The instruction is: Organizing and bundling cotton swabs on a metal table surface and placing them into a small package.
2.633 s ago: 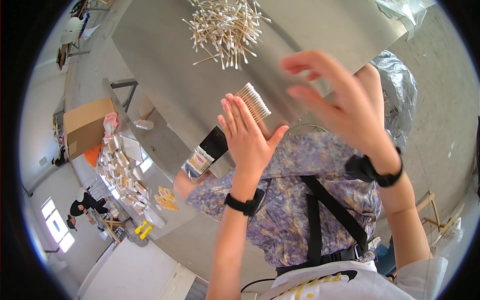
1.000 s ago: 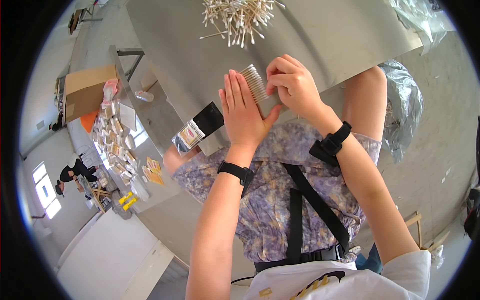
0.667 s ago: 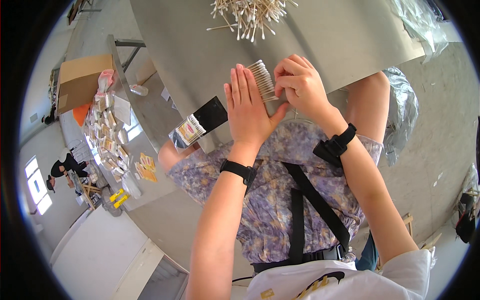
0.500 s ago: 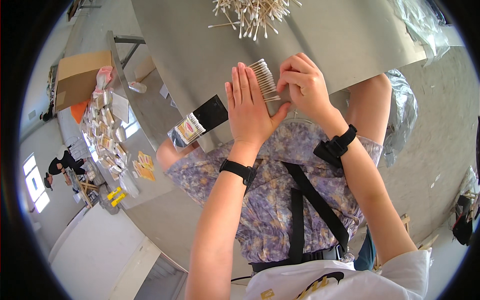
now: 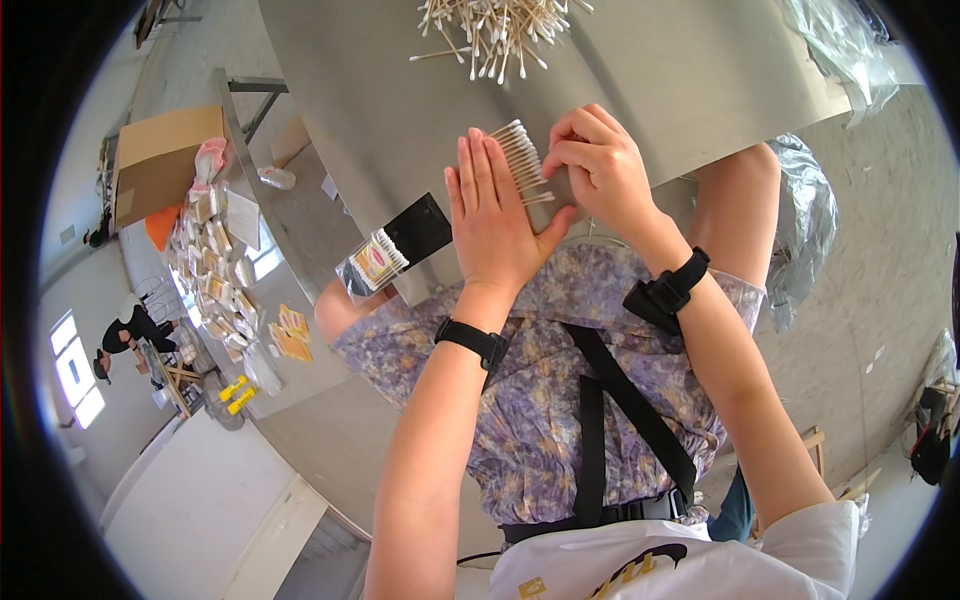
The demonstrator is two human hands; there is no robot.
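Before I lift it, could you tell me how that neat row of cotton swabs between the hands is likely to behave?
The row of cotton swabs is many loose thin sticks, so it would probably scatter unless squeezed from both sides, as the left hand and right hand flank it now. Each stick looks very light and round, likely to roll on the smooth grey table, like the loose pile.

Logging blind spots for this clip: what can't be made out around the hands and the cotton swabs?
- Head view: the near ends of the row of cotton swabs are hidden by the left hand and right hand.
- The loose swab pile is cut off by the top edge.
- The clear packet of swabs is too small to count.
- The table is curved by the fisheye.
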